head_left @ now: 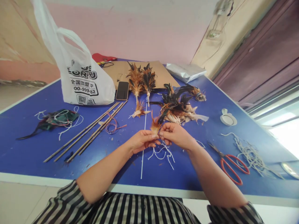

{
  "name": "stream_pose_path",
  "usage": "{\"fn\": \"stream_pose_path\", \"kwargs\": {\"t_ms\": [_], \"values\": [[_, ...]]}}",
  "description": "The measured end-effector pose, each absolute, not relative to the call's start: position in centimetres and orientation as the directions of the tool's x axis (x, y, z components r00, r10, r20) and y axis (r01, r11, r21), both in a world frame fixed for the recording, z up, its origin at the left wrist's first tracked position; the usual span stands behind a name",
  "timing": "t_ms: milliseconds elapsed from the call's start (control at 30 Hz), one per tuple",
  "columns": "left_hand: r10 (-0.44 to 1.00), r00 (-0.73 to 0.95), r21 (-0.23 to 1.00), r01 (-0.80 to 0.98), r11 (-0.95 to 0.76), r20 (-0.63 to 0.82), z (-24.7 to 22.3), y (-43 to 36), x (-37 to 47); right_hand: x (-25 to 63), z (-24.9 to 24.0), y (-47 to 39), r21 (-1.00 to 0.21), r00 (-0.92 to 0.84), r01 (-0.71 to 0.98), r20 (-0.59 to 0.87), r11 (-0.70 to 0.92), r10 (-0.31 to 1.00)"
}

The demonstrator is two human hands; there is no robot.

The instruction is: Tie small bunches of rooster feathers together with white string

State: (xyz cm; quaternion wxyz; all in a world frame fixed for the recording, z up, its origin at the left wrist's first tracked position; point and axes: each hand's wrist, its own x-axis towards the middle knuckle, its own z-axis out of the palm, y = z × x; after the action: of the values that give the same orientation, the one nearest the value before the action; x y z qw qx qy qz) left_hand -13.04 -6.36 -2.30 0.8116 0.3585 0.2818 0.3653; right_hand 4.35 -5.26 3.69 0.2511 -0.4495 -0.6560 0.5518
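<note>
Between my two hands, above the middle of the blue table, is a small tuft of orange-brown feathers (155, 125). My left hand (145, 140) pinches its pale base between thumb and fingers. My right hand (174, 133) is closed at the tuft's right side, fingertips against the feathers; a dark feather stands just behind them. Pieces of white string (167, 154) lie below my hands. Right behind my right hand spreads a loose heap of dark and brown feathers (175, 104). Farther back lie two tied feather bunches, one brown (135, 79) and one darker (148, 77), with a smaller bunch (139, 110) in front.
Thin sticks (93, 130) and a purple cord (112, 127) lie left, near a white plastic bag (86, 77) and a phone (122, 91). Red-handled scissors (230, 165), tangled string (252, 155) and a tape roll (228, 119) lie right. Dark green scraps (60, 119) lie far left.
</note>
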Motion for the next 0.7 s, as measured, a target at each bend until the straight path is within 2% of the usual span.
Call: {"fn": "stream_pose_path", "kwargs": {"t_ms": [133,200,300,367,467,567,700], "values": [[0.798,0.566,0.799,-0.372,0.473,-0.208,-2.3,-6.4,-12.9,3.8,2.9,-5.0,-0.948,-0.397,0.314,-0.081,0.052,0.914],[0.81,0.546,0.795,-0.384,0.47,-0.215,-2.1,-6.3,-13.0,3.8,2.2,-4.7,-0.95,-0.327,0.312,-0.073,0.034,0.942],[0.86,0.471,0.772,-0.467,0.432,-0.196,-1.8,-5.8,-13.7,3.7,0.6,-4.9,-0.905,-0.212,0.419,-0.017,0.075,0.977],[0.901,0.399,0.734,-0.559,0.386,-0.17,-1.6,-5.2,-14.4,3.3,-0.6,-5.6,-0.78,-0.236,0.582,0.109,0.23,0.966],[0.941,0.307,0.657,-0.682,0.321,-0.141,-1.3,-4.5,-15.3,2.2,-1.7,-7.1,-0.446,-0.389,0.785,0.187,0.431,0.902],[0.948,0.29,0.609,-0.73,0.31,-0.135,-1.1,-4.2,-15.8,1.9,-1.7,-8.1,-0.144,-0.459,0.869,0.124,0.474,0.88],[0.952,0.27,0.582,-0.754,0.303,-0.145,-0.9,-4.2,-16.1,5.4,-1.2,-8.3,0.064,-0.432,0.901,0.064,0.428,0.9]]}}
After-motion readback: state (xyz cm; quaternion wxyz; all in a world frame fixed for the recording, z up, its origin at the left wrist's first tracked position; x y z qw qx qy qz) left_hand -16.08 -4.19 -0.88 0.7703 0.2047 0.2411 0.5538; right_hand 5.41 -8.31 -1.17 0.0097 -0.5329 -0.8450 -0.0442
